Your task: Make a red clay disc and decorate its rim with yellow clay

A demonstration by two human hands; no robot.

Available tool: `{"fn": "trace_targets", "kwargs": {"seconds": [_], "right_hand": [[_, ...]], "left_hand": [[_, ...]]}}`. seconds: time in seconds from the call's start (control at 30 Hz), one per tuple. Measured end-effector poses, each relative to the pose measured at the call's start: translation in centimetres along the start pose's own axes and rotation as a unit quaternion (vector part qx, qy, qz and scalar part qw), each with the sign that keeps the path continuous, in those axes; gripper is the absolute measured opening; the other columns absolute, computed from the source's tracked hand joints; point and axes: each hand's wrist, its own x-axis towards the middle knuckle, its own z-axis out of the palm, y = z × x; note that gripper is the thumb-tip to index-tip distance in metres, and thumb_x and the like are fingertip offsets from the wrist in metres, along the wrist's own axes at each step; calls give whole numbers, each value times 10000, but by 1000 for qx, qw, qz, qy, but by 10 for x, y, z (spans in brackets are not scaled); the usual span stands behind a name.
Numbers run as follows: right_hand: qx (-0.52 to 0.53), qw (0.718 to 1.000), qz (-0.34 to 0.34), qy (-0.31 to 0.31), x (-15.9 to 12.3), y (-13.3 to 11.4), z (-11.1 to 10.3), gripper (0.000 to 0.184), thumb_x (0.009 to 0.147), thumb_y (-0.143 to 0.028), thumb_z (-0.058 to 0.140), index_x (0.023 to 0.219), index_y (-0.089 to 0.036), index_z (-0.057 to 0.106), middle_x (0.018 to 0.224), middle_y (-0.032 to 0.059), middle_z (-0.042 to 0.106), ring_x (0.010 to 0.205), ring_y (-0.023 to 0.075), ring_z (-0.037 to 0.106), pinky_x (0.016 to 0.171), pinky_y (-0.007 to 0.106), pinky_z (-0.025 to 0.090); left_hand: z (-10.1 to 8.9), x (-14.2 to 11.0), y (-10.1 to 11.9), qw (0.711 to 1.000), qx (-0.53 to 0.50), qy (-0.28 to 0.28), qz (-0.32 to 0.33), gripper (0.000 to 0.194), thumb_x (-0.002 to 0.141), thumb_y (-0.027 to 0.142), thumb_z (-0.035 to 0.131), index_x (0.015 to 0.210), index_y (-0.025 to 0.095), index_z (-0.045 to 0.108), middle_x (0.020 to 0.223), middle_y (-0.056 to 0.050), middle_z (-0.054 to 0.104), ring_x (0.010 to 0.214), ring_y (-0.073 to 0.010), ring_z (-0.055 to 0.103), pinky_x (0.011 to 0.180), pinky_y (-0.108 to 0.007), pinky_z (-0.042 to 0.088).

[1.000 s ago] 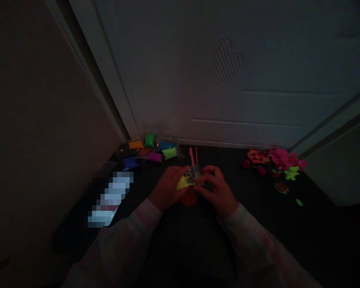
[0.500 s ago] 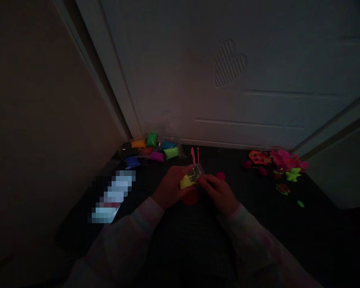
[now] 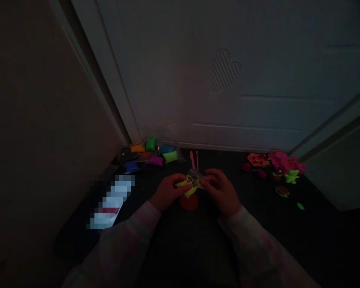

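Observation:
In dim light my left hand (image 3: 167,193) and my right hand (image 3: 222,191) meet over a dark mat (image 3: 186,244). Both pinch a small clear packet of yellow clay (image 3: 189,185), one hand at each end. A red lump of clay (image 3: 189,202) lies on the mat just below the packet. Two thin pink tools (image 3: 193,159) lie just beyond the hands.
Several coloured clay packets (image 3: 151,154) are heaped at the back left by a white door (image 3: 228,80). Pink, red and green clay shapes (image 3: 274,165) lie at the right. A pixelated flat object (image 3: 111,202) lies at the left. A wall (image 3: 33,120) stands left.
My hands have turned the yellow packet and pulled at it; my right fingers shifted back up over its end. The view tilted slightly.

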Motion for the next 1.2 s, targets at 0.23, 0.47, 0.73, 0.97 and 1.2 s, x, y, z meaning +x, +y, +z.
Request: {"fn": "trace_targets", "kwargs": {"seconds": [0.23, 0.47, 0.73, 0.97, 1.2], "right_hand": [[51, 995, 78, -46, -3, -5, 4, 257, 570, -284, 641, 791, -189, 551, 679, -16, 599, 660, 118, 563, 639, 269, 447], [63, 994, 84, -25, -4, -7, 0, 236, 563, -309, 645, 756, -190, 579, 699, -1, 624, 651, 129, 572, 615, 272, 454], [-46, 998, 44, -27, -6, -10, 3, 181, 646, -354, 558, 701, -181, 562, 667, 7, 592, 628, 132, 545, 579, 263, 444], [-169, 981, -83, -38, -12, -12, 5, 110, 712, -296, 497, 748, -200, 539, 737, 9, 573, 702, 136, 528, 643, 265, 420], [-243, 955, -156, -62, -15, -18, 8, 83, 739, -202, 452, 751, -209, 534, 750, 13, 576, 737, 135, 529, 678, 272, 408]], "left_hand": [[-3, 0, 7, 999, -17, 33, -16, 201, 624, 298, 584, 747, 142, 615, 763, -20, 643, 743, -158, 574, 714, -294, 440], [-5, -2, 9, 999, 20, -26, -14, 187, 628, 287, 583, 753, 157, 632, 741, -10, 650, 709, -148, 580, 683, -274, 442], [-1, -4, 8, 994, 99, 3, 52, 168, 669, 298, 542, 682, 143, 605, 659, -9, 615, 624, -122, 558, 586, -235, 437], [2, -10, 10, 968, 171, 39, 178, 130, 706, 259, 518, 734, 154, 590, 758, -26, 596, 713, -115, 543, 657, -235, 430], [7, -14, 13, 929, 256, 37, 266, 115, 737, 208, 476, 761, 152, 574, 763, -37, 591, 755, -123, 521, 704, -260, 417]]}}
